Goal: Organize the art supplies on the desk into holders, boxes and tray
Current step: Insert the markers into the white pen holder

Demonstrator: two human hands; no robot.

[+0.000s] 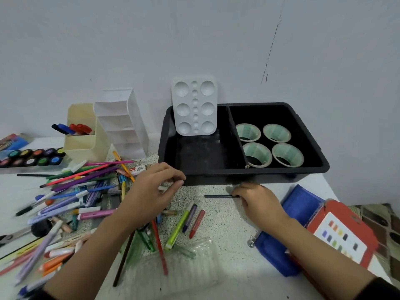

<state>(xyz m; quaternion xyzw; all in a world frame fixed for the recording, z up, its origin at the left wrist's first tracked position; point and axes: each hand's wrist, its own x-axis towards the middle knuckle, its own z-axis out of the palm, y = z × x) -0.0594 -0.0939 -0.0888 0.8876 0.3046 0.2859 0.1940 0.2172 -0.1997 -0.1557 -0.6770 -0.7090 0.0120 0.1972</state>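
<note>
Pinching the black stick's (218, 196) right end between right hand (258, 202) fingers (237, 194)

Soft even light, faint shadows, edges bowed, left hand (151, 191) slightly blurred.

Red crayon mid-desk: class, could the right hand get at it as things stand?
Probably yes: the red crayon lies uncovered on the desk near the right hand, though that hand pinches a thin black stick.
</note>
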